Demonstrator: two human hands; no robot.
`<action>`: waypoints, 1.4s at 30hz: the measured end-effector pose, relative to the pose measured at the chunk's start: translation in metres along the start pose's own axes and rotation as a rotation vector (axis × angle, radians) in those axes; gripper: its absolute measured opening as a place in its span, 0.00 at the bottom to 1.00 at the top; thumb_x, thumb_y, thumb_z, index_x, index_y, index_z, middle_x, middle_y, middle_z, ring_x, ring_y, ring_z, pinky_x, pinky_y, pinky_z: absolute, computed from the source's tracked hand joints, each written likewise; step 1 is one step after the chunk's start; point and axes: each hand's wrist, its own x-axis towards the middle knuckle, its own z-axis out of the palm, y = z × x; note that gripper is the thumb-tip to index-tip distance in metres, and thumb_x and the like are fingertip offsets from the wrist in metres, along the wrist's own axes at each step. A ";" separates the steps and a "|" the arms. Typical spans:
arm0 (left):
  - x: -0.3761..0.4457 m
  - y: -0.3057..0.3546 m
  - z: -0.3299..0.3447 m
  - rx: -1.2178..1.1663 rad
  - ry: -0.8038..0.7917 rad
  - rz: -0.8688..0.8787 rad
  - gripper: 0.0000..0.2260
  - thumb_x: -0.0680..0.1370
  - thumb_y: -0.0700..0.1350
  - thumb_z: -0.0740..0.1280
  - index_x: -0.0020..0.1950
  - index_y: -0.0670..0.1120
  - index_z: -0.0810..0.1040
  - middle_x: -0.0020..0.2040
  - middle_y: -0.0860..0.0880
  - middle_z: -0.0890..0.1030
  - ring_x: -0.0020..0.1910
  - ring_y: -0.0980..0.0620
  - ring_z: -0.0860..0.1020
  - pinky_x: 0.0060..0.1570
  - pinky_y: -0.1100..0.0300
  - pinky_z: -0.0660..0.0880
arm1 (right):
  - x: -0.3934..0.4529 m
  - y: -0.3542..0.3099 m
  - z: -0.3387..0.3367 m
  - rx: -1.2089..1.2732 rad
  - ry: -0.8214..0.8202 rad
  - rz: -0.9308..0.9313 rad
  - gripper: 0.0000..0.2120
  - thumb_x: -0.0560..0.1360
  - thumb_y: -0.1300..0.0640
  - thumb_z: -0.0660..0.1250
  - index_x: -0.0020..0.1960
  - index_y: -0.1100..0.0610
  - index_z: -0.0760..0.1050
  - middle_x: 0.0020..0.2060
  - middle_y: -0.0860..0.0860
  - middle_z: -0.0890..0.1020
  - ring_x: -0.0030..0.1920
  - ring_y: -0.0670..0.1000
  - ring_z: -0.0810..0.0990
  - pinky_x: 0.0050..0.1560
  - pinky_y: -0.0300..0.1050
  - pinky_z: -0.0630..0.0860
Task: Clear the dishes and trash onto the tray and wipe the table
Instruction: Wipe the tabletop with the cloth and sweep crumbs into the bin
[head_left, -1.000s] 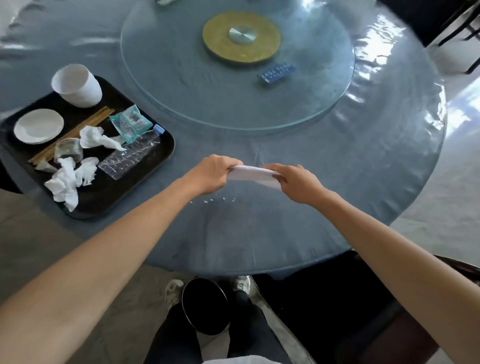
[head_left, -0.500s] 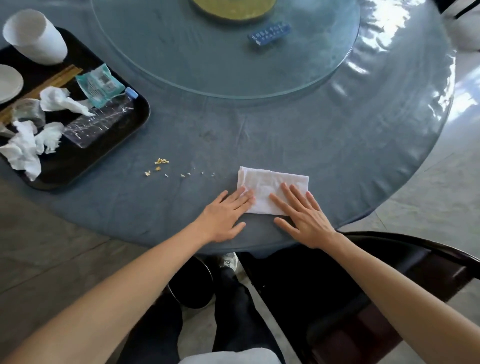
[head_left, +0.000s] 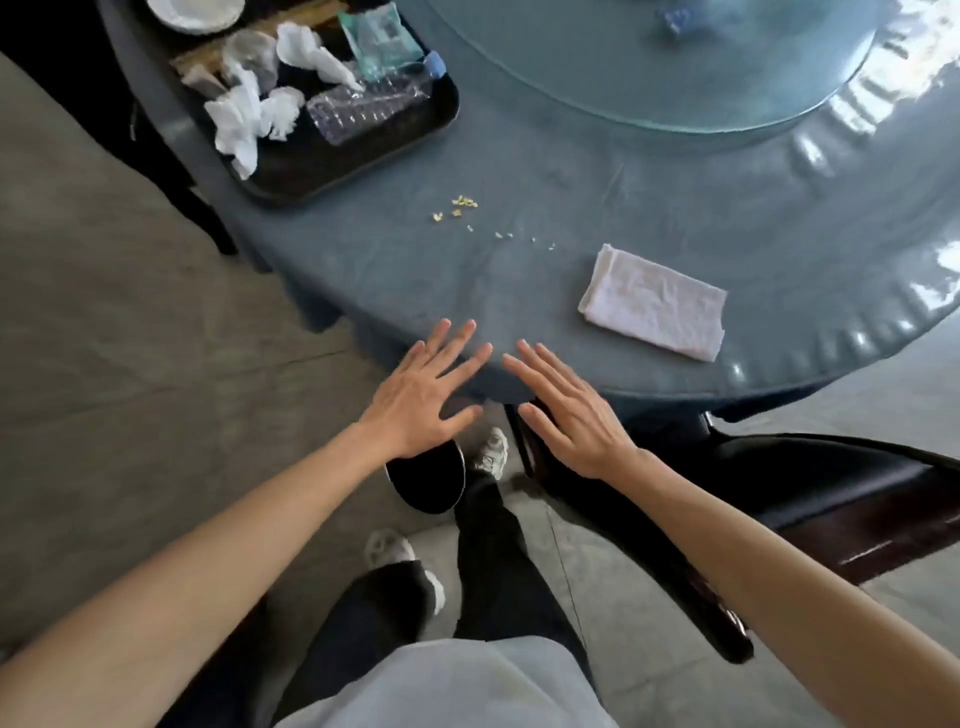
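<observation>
Both hands, the left hand (head_left: 423, 397) and right hand (head_left: 569, 410), hover flat and empty at the tabletop (head_left: 649, 208) near edge, while the folded white cloth (head_left: 655, 302), right of the crumbs (head_left: 462, 207), looks soft and light, best pressed from above.

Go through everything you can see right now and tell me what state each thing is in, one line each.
Left hand: open, fingers spread, holding nothing.
Right hand: open, fingers spread, holding nothing.
Cloth: folded, flat on the table, untouched.
Crumbs: scattered on the table, not wiped.
Tray: on the table, loaded.
Bottle: on its side in the tray, capped.
Tissues: crumpled, in the tray.
Table: covered.
</observation>
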 end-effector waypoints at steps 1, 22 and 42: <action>-0.027 -0.013 0.010 -0.048 0.019 -0.072 0.34 0.78 0.63 0.57 0.82 0.57 0.51 0.83 0.53 0.44 0.82 0.49 0.39 0.79 0.46 0.49 | 0.003 -0.011 0.019 0.026 -0.049 -0.015 0.27 0.86 0.42 0.53 0.83 0.47 0.58 0.83 0.47 0.57 0.83 0.47 0.54 0.80 0.46 0.57; -0.144 -0.162 0.403 -1.322 0.358 -1.392 0.34 0.71 0.48 0.79 0.75 0.48 0.70 0.71 0.46 0.73 0.66 0.47 0.74 0.61 0.52 0.74 | 0.058 0.152 0.417 0.505 -0.289 1.039 0.41 0.75 0.55 0.77 0.80 0.42 0.59 0.79 0.51 0.64 0.74 0.57 0.70 0.69 0.61 0.75; -0.122 -0.149 0.433 -1.503 0.600 -1.396 0.26 0.72 0.28 0.70 0.65 0.50 0.78 0.59 0.49 0.79 0.46 0.44 0.86 0.40 0.35 0.82 | 0.068 0.172 0.433 0.588 -0.323 0.924 0.37 0.78 0.70 0.68 0.76 0.40 0.63 0.56 0.48 0.74 0.53 0.50 0.80 0.36 0.48 0.85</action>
